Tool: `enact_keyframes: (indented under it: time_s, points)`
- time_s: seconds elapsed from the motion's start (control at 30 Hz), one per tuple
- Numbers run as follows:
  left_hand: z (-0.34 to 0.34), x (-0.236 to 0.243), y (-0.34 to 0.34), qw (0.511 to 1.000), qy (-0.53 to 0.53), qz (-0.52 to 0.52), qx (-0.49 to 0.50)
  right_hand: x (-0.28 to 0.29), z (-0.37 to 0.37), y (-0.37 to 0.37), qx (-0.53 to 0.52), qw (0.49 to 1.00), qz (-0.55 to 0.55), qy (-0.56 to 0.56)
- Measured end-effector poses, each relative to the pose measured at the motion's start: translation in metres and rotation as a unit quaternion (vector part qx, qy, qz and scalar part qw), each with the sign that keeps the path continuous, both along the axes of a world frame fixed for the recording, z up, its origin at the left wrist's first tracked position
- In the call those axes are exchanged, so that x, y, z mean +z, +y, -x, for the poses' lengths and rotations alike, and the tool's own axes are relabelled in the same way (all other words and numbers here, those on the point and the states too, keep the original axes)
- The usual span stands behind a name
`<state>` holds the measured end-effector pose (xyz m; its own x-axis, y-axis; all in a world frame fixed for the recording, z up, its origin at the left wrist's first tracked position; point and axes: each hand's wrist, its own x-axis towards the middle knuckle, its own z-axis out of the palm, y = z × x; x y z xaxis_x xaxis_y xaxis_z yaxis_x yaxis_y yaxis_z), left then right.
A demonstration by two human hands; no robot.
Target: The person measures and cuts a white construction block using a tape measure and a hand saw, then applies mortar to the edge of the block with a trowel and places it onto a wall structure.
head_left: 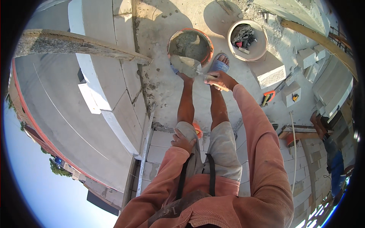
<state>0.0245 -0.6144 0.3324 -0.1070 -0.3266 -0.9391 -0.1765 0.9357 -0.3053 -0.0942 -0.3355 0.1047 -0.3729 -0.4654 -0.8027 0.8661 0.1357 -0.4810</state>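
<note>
My right hand is closed around the wooden handle of a trowel. Its blade, grey with mortar, overlaps the near rim of a round bucket with an orange edge. Wet grey mortar fills part of that bucket. My left hand lies on my left knee over the grey shorts, holding nothing, fingers apart and slightly bent. Both my feet, in blue sandals, stand close to the bucket, the left one partly hidden by the trowel.
A pale bucket with dark scraps stands to the right, beside a light block. An orange-handled tool lies nearby. At left runs a block wall with a plank above it. Another person's leg shows far right.
</note>
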Motion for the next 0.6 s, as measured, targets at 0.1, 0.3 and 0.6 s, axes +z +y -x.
enact_keyframes:
  time_s: [0.1, 0.3, 0.6]
  points:
    - [0.011, 0.001, 0.024, 0.999, -0.031, 0.022, 0.003, 0.063, -0.012, 0.032, -0.083, 0.996, 0.029, -0.01]
    - [0.01, -0.002, 0.015, 0.999, -0.002, 0.032, 0.023, 0.203, -0.022, 0.108, -0.282, 0.958, 0.048, -0.024]
    - [0.021, -0.006, 0.042, 0.998, -0.048, 0.043, 0.024, 0.179, 0.047, 0.215, -0.388, 0.718, -0.45, 0.362]
